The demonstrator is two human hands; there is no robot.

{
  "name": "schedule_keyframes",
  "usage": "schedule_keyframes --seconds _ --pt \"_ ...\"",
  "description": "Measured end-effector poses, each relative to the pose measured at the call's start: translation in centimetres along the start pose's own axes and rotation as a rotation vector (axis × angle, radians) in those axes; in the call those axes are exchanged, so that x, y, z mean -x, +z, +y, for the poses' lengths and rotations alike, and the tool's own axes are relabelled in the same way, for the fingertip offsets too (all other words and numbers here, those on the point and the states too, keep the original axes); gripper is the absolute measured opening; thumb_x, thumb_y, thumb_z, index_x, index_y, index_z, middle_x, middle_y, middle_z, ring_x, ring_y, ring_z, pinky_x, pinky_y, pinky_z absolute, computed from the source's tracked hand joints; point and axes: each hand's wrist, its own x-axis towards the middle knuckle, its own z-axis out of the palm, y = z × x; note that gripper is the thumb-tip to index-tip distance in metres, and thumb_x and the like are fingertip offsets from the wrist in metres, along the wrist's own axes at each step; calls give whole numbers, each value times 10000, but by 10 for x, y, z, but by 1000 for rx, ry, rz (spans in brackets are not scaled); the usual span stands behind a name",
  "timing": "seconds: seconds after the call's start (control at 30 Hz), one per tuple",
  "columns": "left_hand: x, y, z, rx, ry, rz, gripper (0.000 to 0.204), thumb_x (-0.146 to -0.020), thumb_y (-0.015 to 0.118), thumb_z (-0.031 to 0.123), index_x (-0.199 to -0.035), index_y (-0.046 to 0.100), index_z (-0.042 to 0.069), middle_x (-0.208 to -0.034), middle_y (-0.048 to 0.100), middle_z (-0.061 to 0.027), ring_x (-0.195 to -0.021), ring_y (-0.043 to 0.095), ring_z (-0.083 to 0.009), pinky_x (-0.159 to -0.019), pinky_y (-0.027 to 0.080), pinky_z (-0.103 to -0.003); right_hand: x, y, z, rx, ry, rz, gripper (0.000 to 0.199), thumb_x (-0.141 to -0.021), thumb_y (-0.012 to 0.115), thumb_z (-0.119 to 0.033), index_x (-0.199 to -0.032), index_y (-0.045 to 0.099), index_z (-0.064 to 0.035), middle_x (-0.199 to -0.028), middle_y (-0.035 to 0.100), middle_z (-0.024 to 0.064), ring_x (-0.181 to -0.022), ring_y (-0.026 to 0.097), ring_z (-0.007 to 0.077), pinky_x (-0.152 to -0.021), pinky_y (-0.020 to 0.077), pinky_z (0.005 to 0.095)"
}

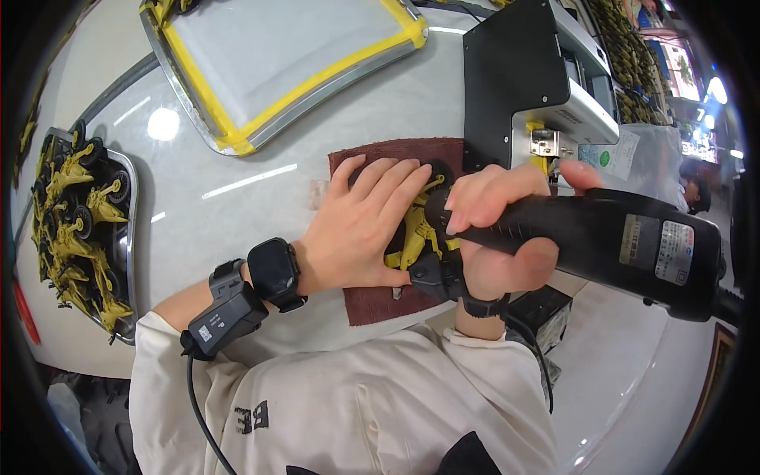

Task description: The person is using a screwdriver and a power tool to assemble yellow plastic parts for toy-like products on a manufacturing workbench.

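Note:
A yellow and black toy motorcycle [414, 229] lies on a brown cloth [366, 307] in front of me. My left hand [360, 210] is closed over its left side, fingers pressed together across the far wheel and thumb along the near side. In my right hand [511, 237] is a thick black corded electric screwdriver [606, 245], gripped round its narrower front part. Its nose points left at the motorcycle's right side; the tip is too dark to make out. My fingers cover much of the motorcycle.
A metal tray [131, 229] heaped with yellow toy motorcycles stands at the left. Toward the back lies a metal frame edged with yellow tape [305, 91]. A black and silver machine box [514, 87] stands at the back right, close to my right hand. A small black box [541, 309] sits beyond my right wrist.

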Motion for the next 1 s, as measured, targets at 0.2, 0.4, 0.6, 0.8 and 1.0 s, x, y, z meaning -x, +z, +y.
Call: schedule_keyframes --seconds 0.2,0.4,0.6,0.8,1.0 --pt "-2 0 -1 -22 10 -48 979 -492 794 389 -1320 400 45 -1288 434 -148 -1192 407 -327 -1014 265 -478 0 4 -4 364 88 -31 639 -862 592 -464 -1256 276 -72 -714 535 102 -536 525 207 -526 464 349" --pt "-3 1 1 -104 10 -103 954 -518 743 562 -1286 452 76 -1276 443 -139 -1188 400 -326 -1016 231 -504 2 -22 -72 209 -452 152 767 -844 515 -589 -1399 300 -104 -713 518 81 -499 499 195 -531 476 382" --pt "-4 0 5 -105 4 -111 950 -525 753 556 -1285 451 72 -1280 436 -135 -1180 398 -324 -1011 229 -503 -52 -70 -65 628 -228 600 487 -871 497 -511 -1152 466 -115 -627 513 52 -540 465 168 -581 407 347" --pt "-2 0 3 -124 21 -118 979 -528 738 584 -1312 440 79 -1284 434 -134 -1174 399 -326 -1008 234 -498 -4 -55 -48 482 -97 396 573 -883 533 -458 -1275 334 -90 -620 494 75 -470 467 174 -466 416 334" --pt "-2 -3 2 -130 28 -120 984 -545 728 600 -1325 430 79 -1289 428 -140 -1178 397 -324 -1001 238 -505 -32 -53 -71 572 -327 436 679 -852 467 -602 -1282 308 -100 -626 509 78 -481 484 187 -493 411 344"
